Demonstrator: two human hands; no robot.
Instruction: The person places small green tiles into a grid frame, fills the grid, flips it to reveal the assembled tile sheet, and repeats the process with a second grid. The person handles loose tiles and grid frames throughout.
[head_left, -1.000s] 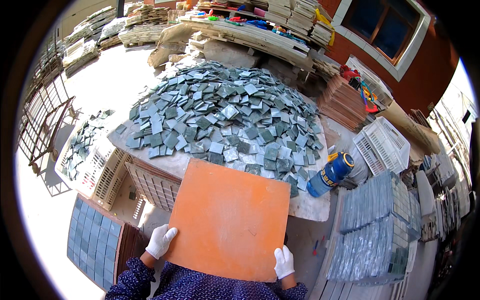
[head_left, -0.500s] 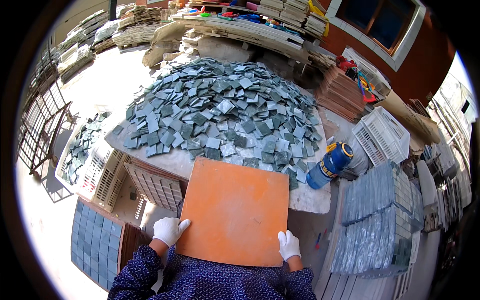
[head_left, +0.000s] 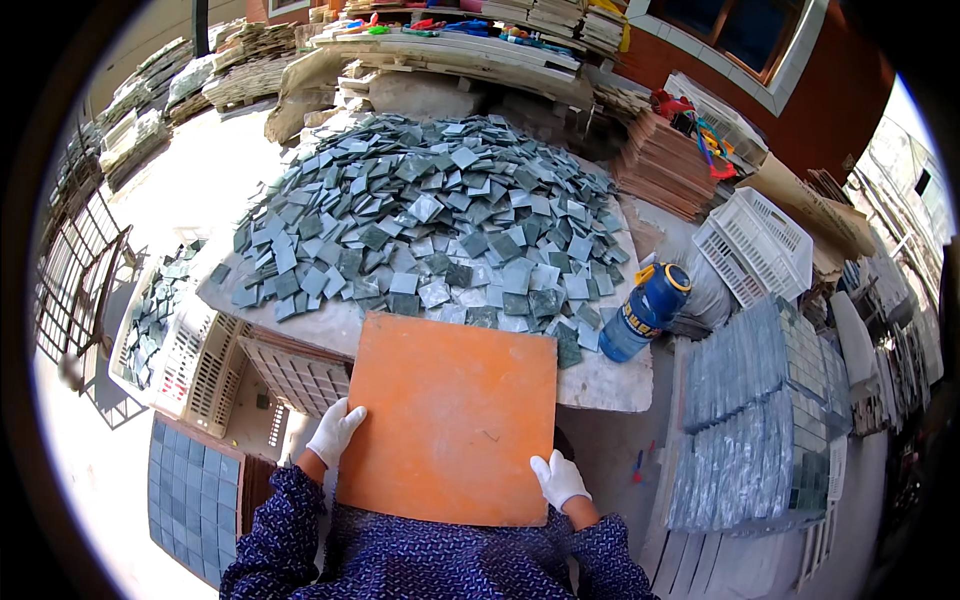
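A square orange board (head_left: 450, 420) with a scuffed, dusty face lies tilted in front of my body, its lower edge against my patterned clothing. My left hand (head_left: 336, 433), in a white glove, grips the board's left edge. On the right edge my right hand (head_left: 561, 479), gloved in white too, has its thumb and fingers at the rim; the fingers behind are partly hidden. Just beyond the board's far edge is a big loose heap of small grey-green stone tiles (head_left: 425, 208) on a pale worktable (head_left: 615, 390).
A blue bottle (head_left: 645, 312) stands at the table's right edge. Plastic-wrapped tile stacks (head_left: 740, 420) and a white crate (head_left: 755, 245) are at right. On the left are a crate of loose tiles (head_left: 195, 365), a gridded tray (head_left: 295, 372) and a tiled panel (head_left: 192, 490).
The whole view has shifted slightly, so the table and heap sit further left. My left hand is higher along the board's edge, and my right hand has turned, its thumb now over the rim.
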